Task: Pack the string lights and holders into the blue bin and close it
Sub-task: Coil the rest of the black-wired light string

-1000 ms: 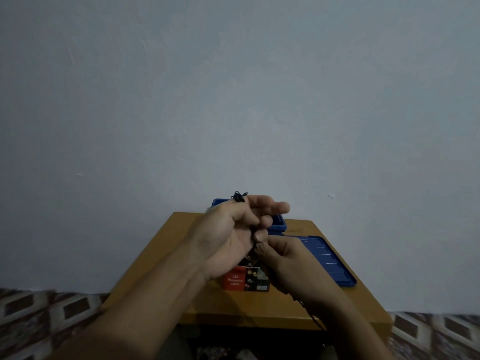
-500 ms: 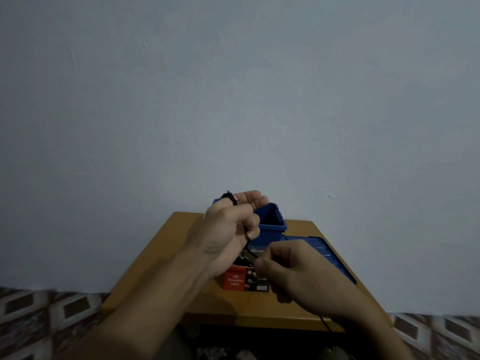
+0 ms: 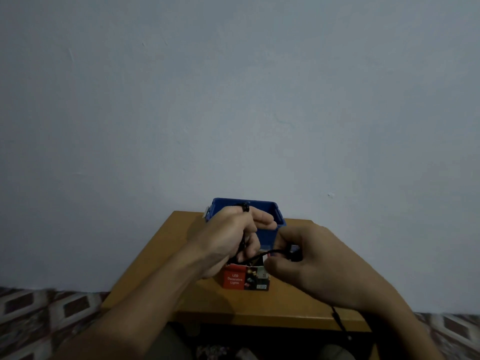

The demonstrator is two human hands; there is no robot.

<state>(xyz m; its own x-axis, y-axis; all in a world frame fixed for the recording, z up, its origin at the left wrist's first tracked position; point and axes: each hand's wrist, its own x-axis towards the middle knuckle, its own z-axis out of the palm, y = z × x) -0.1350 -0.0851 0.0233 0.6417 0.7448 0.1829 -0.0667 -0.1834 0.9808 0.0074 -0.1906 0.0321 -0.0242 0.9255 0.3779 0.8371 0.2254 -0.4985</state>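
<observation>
Your left hand (image 3: 228,237) curls round the cord (image 3: 259,255), right hand (image 3: 311,266) pinches it; pull it snug between your fingers (image 3: 291,237) while winding.

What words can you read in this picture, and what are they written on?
"LED Decorative Lights": white letters on the red front of the small box standing on the table.
Small print and a pale label on the box's darker half: too blurred to read.
Blue bin: no writing shows.
</observation>
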